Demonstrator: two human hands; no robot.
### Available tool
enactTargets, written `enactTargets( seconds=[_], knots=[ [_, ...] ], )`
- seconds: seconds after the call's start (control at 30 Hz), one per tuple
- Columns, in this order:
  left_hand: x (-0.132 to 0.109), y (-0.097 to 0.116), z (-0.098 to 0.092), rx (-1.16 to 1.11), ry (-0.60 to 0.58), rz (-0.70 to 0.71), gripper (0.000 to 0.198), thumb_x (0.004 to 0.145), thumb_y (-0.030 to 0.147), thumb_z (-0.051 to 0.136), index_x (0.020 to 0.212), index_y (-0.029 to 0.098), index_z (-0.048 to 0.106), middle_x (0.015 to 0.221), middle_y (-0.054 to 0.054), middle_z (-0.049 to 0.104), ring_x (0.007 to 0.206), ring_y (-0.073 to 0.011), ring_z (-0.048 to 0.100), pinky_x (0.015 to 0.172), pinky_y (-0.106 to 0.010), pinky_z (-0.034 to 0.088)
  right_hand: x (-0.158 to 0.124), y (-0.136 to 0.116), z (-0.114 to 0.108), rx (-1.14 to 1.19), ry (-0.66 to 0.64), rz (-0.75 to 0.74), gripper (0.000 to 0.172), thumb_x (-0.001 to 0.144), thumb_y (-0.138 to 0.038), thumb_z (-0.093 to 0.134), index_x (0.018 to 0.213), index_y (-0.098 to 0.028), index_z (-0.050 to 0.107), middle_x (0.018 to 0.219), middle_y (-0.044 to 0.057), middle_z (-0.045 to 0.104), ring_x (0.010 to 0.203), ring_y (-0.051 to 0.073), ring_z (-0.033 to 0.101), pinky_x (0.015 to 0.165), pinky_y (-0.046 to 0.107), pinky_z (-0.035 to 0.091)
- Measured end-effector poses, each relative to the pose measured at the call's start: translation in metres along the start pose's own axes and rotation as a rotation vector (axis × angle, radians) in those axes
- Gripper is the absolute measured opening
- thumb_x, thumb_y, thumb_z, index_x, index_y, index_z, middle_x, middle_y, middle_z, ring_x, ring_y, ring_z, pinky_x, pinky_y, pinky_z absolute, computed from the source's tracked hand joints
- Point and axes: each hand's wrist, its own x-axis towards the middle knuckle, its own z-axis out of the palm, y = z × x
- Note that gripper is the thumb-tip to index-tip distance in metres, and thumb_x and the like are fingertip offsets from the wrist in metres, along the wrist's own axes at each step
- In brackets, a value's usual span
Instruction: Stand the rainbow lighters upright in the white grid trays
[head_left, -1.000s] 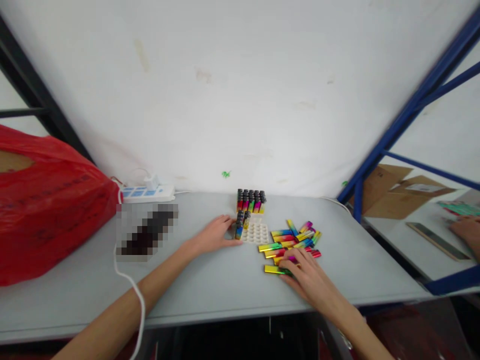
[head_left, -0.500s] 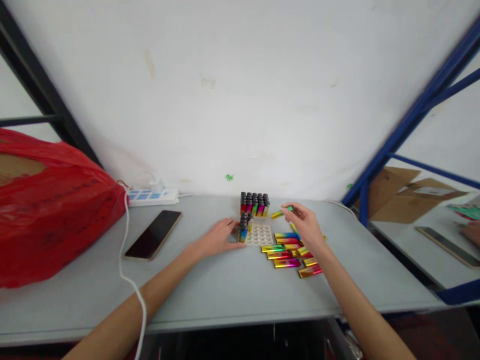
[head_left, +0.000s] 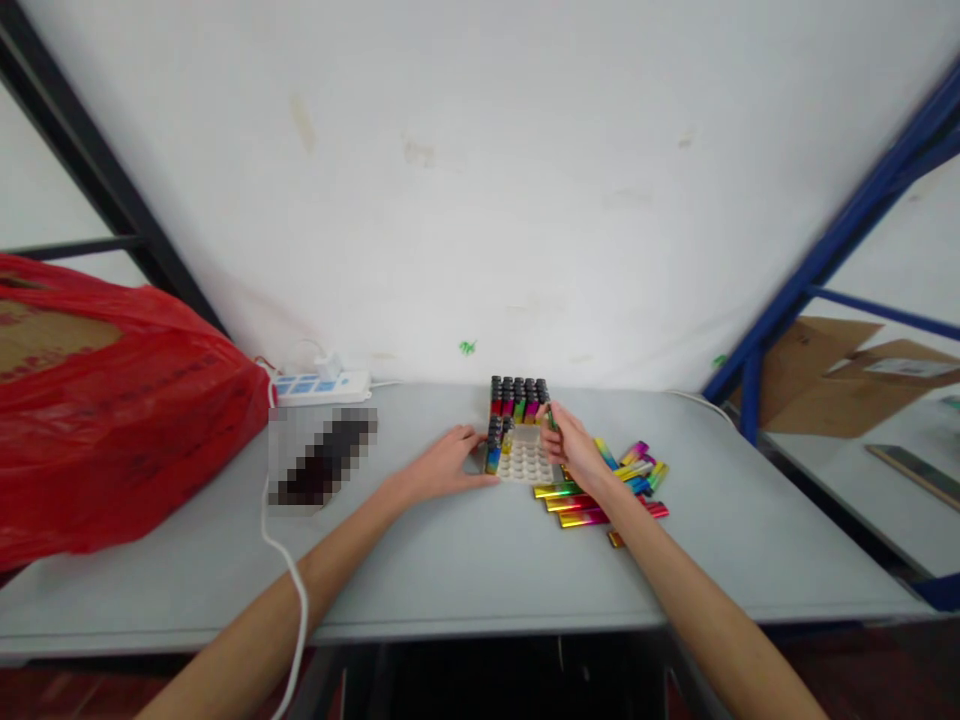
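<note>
On a pale grey table, a person's right hand pinches one lighter between thumb and fingers, at the far right corner of a white tray. Most of the lighter is hidden by the hand; the part that shows has its long axis nearer upright than flat. From these fingertips, the tray's bare round sockets lie to the left and toward the near side. Whether the lighter's end touches the tray or hangs above it, I cannot tell.

The left hand is at the tray's left side, thumb and fingers spread apart, the thumb by the near left corner. It appears to brace the edge rather than grasp anything. The right hand is the nearer one to the bare sockets on the right.

A few lighters stand upright along the tray's left side, just beside the left fingers. Beyond the tray is a tight block of upright lighters. A loose pile of shiny, multicoloured lighters lies to the right, partly beneath the right forearm.
</note>
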Motion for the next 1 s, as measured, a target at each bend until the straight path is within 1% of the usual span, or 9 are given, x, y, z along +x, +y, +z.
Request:
enactTargets(
  seconds=[0.1,0.2,0.33,0.43,0.53,0.63,0.73,0.8,1.0],
  knots=[
    [0.000,0.001,0.000,0.008,-0.005,-0.020,0.055,0.085,0.068,0.075,0.108,0.018,0.070,0.107,-0.011,0.069,0.102,-0.0334,0.065,0.095,-0.045,0.055,0.001,0.005,0.001,-0.075,0.079,-0.008,0.063,0.081,-0.085,0.064,0.074,-0.026,0.045,0.054,-0.013,0.024,0.044,0.008,0.017,0.042,0.022,0.013],
    [0.000,0.001,-0.001,0.011,-0.013,-0.023,0.054,0.086,0.069,0.074,0.104,0.018,0.069,0.106,-0.011,0.067,0.099,-0.0328,0.065,0.093,-0.045,0.055,0.003,0.015,0.000,-0.232,0.153,-0.099,0.062,0.085,-0.080,0.061,0.063,-0.027,0.038,0.050,-0.009,0.029,0.045,0.010,0.024,0.043,0.025,0.020],
    [0.000,0.002,-0.002,0.011,-0.006,-0.015,0.055,0.086,0.072,0.072,0.103,0.019,0.069,0.103,-0.010,0.066,0.097,-0.0321,0.064,0.091,-0.044,0.055,0.008,0.025,-0.003,-0.519,0.254,-0.263,0.055,0.090,-0.067,0.055,0.057,-0.026,0.040,0.051,-0.005,0.037,0.053,0.014,0.035,0.050,0.028,0.026],
    [0.000,0.002,-0.003,0.008,-0.016,-0.019,0.056,0.086,0.071,0.072,0.104,0.019,0.069,0.103,-0.010,0.066,0.098,-0.0321,0.064,0.091,-0.043,0.054,0.008,0.026,-0.004,-0.622,0.288,-0.320,0.051,0.092,-0.063,0.050,0.059,-0.026,0.041,0.053,-0.004,0.042,0.056,0.015,0.039,0.054,0.028,0.028],
    [-0.001,0.002,-0.003,0.009,-0.023,-0.024,0.055,0.087,0.071,0.072,0.102,0.019,0.069,0.103,-0.010,0.066,0.098,-0.0319,0.064,0.091,-0.043,0.054,0.004,0.023,-0.002,-0.654,0.273,-0.344,0.050,0.098,-0.064,0.048,0.066,-0.025,0.044,0.057,-0.004,0.045,0.060,0.016,0.044,0.058,0.029,0.033],
    [-0.001,0.001,-0.001,0.007,-0.015,-0.031,0.054,0.087,0.072,0.072,0.100,0.019,0.069,0.103,-0.010,0.066,0.098,-0.0314,0.064,0.091,-0.043,0.054,0.000,0.018,0.000,-0.684,0.184,-0.368,0.045,0.105,-0.062,0.042,0.081,-0.025,0.053,0.065,-0.003,0.053,0.066,0.019,0.053,0.063,0.029,0.041],
    [-0.001,-0.001,0.000,-0.003,-0.010,-0.030,0.055,0.086,0.071,0.073,0.102,0.019,0.069,0.104,-0.010,0.067,0.099,-0.0317,0.064,0.092,-0.043,0.054,-0.002,0.013,0.001,-0.780,0.090,-0.468,0.042,0.110,-0.056,0.036,0.091,-0.025,0.057,0.081,0.003,0.064,0.083,0.022,0.062,0.077,0.032,0.049],
    [-0.001,-0.001,0.000,-0.005,-0.011,-0.028,0.056,0.086,0.071,0.074,0.104,0.019,0.069,0.104,-0.010,0.067,0.100,-0.0321,0.064,0.093,-0.044,0.054,-0.003,0.011,0.002,-0.883,0.063,-0.541,0.042,0.110,-0.054,0.037,0.088,-0.024,0.057,0.090,0.007,0.066,0.092,0.024,0.063,0.085,0.034,0.050],
    [-0.001,-0.003,0.001,0.007,-0.013,-0.029,0.058,0.086,0.071,0.075,0.109,0.018,0.070,0.108,-0.011,0.067,0.103,-0.0321,0.064,0.095,-0.042,0.054,-0.002,0.016,0.002,-1.017,0.039,-0.477,0.044,0.112,-0.052,0.040,0.078,-0.025,0.051,0.069,0.000,0.060,0.068,0.020,0.059,0.071,0.030,0.045]
  ],
)
